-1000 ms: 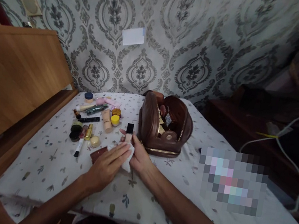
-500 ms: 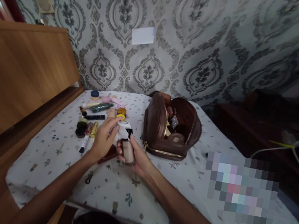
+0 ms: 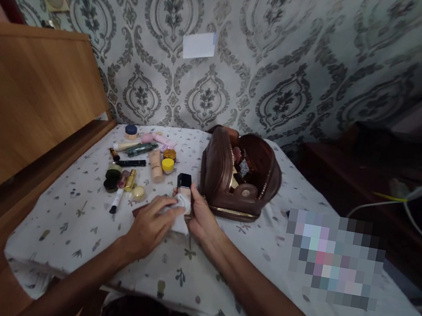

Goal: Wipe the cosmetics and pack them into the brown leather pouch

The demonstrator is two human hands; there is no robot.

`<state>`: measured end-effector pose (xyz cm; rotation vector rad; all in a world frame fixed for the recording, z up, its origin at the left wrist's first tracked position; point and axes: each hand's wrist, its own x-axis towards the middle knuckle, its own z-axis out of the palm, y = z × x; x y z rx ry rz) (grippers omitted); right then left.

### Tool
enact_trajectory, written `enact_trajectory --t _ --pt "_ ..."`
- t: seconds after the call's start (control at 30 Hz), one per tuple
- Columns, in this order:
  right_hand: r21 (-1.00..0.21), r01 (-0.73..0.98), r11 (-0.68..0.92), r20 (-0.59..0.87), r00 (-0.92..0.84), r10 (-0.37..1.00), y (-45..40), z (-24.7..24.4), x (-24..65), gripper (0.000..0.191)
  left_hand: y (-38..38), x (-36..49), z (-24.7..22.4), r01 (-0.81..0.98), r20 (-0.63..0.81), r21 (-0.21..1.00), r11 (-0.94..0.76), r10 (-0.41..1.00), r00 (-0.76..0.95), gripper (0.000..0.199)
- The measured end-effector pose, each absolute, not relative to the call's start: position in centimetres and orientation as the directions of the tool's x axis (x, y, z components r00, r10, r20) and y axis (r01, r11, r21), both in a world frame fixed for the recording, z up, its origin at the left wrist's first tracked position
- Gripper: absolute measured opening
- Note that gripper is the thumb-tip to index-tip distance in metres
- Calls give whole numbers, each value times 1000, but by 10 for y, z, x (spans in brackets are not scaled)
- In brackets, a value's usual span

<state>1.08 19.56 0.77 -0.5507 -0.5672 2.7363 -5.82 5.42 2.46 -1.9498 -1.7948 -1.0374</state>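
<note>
A glass foundation bottle with a black cap (image 3: 184, 181) is upright in my right hand (image 3: 202, 219), whose fingers wrap round it. My left hand (image 3: 152, 224) presses a white cloth (image 3: 180, 223) against the bottle's front, its fingers closed on the cloth. Partly under my left hand lies a brown flat item (image 3: 137, 212). Just left of the hands are a cream round jar (image 3: 138, 192), a beige tube (image 3: 156, 165) and a yellow-lidded jar (image 3: 167, 165). The open brown bag (image 3: 239, 185) stands to the right with cosmetics inside.
More cosmetics, among them a black tube (image 3: 131, 162) and a blue-lidded jar (image 3: 130, 132), lie at the left of the patterned cloth-covered table (image 3: 91, 235). A wooden panel (image 3: 29, 120) borders the left side. A blurred-out patch covers something at the right.
The white cloth has moved down from the cap to the bottle's body, with my left hand. The bottle now stands more upright. The cream jar and beige tube have come into clear view.
</note>
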Motion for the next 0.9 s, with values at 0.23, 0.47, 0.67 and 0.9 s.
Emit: enact_trajectory --t 0.23,0.47,0.67,0.9 --pt "-432 -170 -886 -264 -915 304 190 3 7 20 77 -72 45 866 635 497 -53 703 -321 23" --pt "-464 -165 -870 -300 -896 329 199 -1 9 27 49 -50 23 885 588 449 -122 786 -190 26" --pt "-827 -173 -536 -97 -894 437 175 1 14 29 54 -81 63 883 663 467 -48 680 -314 21" --pt "-791 -169 -588 -95 -915 391 171 6 18 37 66 -103 63 613 324 789 34 825 -463 25"
